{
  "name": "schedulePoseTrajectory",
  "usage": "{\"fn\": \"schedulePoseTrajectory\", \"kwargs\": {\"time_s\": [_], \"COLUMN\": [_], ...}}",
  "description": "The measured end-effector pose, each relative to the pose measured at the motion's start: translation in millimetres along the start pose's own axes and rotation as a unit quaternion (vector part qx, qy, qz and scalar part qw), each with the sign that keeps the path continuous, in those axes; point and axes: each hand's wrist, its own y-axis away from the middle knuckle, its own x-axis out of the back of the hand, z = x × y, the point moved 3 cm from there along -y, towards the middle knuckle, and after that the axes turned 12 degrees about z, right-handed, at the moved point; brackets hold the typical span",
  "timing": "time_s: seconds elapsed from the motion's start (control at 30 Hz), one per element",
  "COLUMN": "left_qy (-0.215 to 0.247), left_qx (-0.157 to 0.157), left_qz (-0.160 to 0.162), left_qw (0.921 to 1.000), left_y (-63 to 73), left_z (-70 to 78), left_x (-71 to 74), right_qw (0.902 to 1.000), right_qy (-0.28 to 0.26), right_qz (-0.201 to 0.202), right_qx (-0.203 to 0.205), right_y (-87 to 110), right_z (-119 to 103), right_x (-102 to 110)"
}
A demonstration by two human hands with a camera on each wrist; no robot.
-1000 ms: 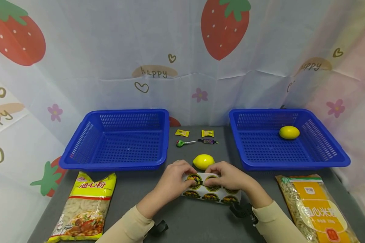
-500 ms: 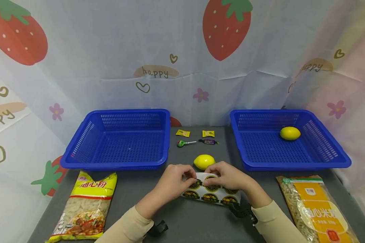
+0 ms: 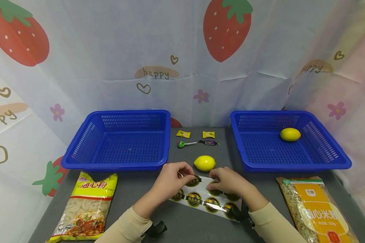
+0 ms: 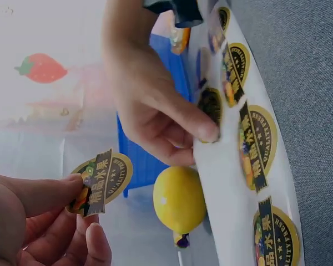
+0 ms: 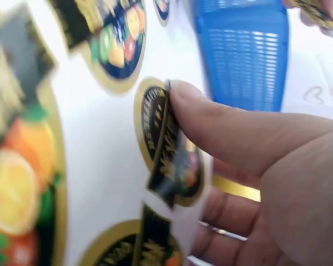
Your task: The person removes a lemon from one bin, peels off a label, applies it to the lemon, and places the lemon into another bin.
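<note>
My left hand point(image 3: 173, 180) pinches a single oval fruit sticker point(image 4: 102, 180), black and gold with printed fruit, between thumb and fingers. In the left wrist view this label is apart from the sheet. My right hand point(image 3: 229, 184) grips the upper edge of a white sticker sheet point(image 3: 200, 194), its thumb over one of the labels. Several more such stickers cover the sheet, which slants above the grey tabletop. Just beyond both hands a yellow lemon point(image 3: 204, 163) lies on the table.
Two blue baskets stand at the back, a left one point(image 3: 130, 165) and a right one point(image 3: 298, 165) with another lemon point(image 3: 290, 134) inside. Wrapped candies point(image 3: 209, 142) and a lollipop point(image 3: 181, 144) lie between them. Pasta bags flank the hands, left point(image 3: 85, 209) and right point(image 3: 317, 209).
A sticker has come off the sheet into my left hand, which has shifted slightly left. The sheet has unfolded wider and lower, with more labels showing. My right hand has moved slightly right and down.
</note>
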Motion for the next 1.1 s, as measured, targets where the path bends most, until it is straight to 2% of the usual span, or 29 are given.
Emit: {"fn": "schedulePoseTrajectory", "kwargs": {"time_s": [0.1, 0.3, 0.47, 0.57, 0.73, 0.97, 1.1], "left_qy": [0.0, 0.005, 0.005, 0.006, 0.004, 0.004, 0.005], "left_qx": [0.003, 0.007, 0.01, 0.012, 0.012, 0.013, 0.014], "left_qz": [0.0, -0.008, -0.008, -0.008, -0.009, -0.006, -0.004], "left_qw": [1.0, 0.9999, 0.9999, 0.9999, 0.9999, 0.9999, 0.9999], "left_y": [0.0, 0.1, 0.1, -0.2, -0.5, -1.3, -1.4], "left_z": [-0.1, -2.2, -2.3, -1.9, -2.0, -3.1, -2.2], "left_x": [-0.1, -1.5, -1.1, -0.8, -1.8, -2.8, -2.9], "right_qw": [0.9997, 0.9983, 0.9915, 0.9865, 0.987, 0.9825, 0.9835], "right_qy": [0.021, 0.02, 0.083, 0.103, 0.08, 0.067, 0.059], "right_qz": [0.012, 0.021, 0.078, 0.109, 0.12, 0.135, 0.137], "right_qx": [0.004, 0.05, 0.063, 0.065, 0.07, 0.11, 0.101], "right_y": [0.4, 3.1, 6.5, 7.2, 7.1, 9.2, 10.8], "right_z": [0.6, 0.9, -1.1, -2.2, -0.8, 0.8, 1.1], "right_x": [-4.4, -10.1, -10.9, -11.1, -12.5, -14.0, -8.9]}}
